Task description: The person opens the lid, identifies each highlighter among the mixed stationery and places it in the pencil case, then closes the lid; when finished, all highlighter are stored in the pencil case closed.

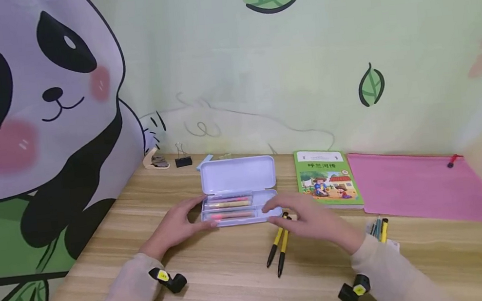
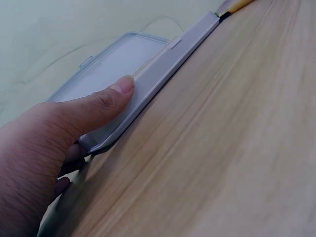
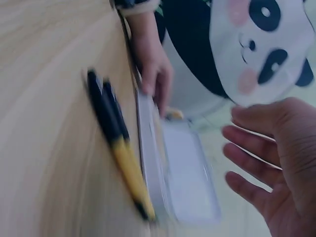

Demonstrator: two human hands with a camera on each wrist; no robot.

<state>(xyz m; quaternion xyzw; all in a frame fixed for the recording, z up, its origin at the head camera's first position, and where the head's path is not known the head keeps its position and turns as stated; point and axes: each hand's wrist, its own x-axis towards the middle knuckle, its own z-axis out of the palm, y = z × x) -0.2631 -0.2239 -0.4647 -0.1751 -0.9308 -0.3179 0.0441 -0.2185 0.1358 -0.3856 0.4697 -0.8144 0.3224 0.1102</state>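
Note:
A pale lavender pencil case (image 1: 268, 196) lies on the table with its lid (image 1: 238, 175) raised at the back. Clear-wrapped sticks with pinkish-red parts (image 1: 229, 203) fill its left compartments. My left hand (image 1: 176, 228) grips the left end, the thumb (image 2: 111, 96) against the front wall and fingers round the side. Over the right end hovers my right hand (image 1: 314, 216), fingers spread and loosely bent with nothing between them in the right wrist view. Two yellow-and-black pens (image 1: 283, 249) lie just in front of the case, partly below the right hand.
Right of the case lies a green book (image 1: 328, 180) beside a pink zip pouch (image 1: 425, 187). Several pens (image 1: 381, 230) show behind the right forearm. A black binder clip (image 1: 183, 161) and a small beige object (image 1: 154, 159) stand by the painted wall.

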